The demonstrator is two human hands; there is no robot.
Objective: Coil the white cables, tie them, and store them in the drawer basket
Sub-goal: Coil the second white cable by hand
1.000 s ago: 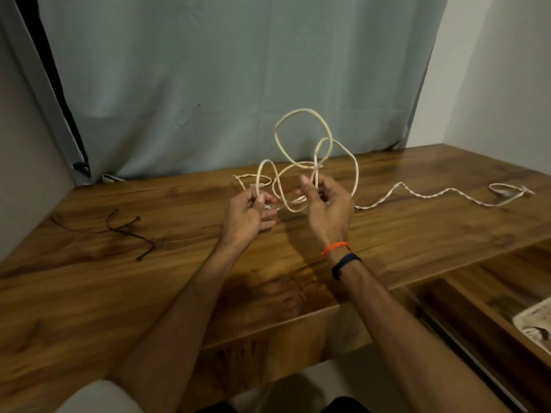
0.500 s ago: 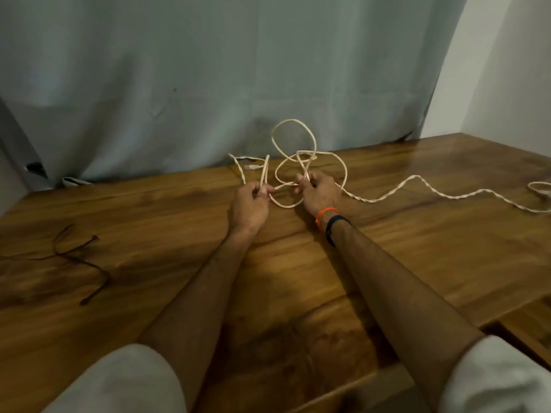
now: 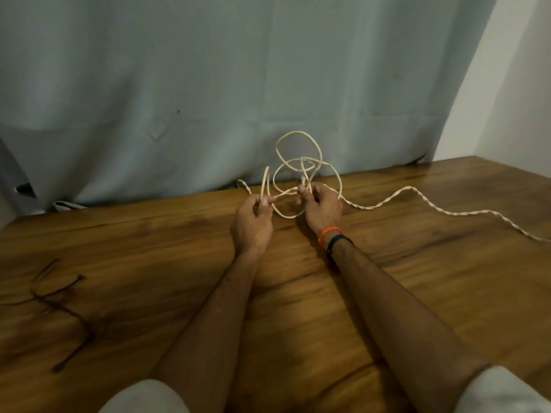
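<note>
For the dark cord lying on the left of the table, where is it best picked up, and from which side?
Judging by its pose, the dark cord is best pinched from above near its middle bend, where the strands cross. It lies flat on the wooden table, apart from the white cable, so only a top-down fingertip grip gets under it.

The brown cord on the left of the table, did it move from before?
Cannot tell. The brown cord sits elsewhere in the picture, but the table's back edge and curtain shifted too, so the head camera moved.
</note>
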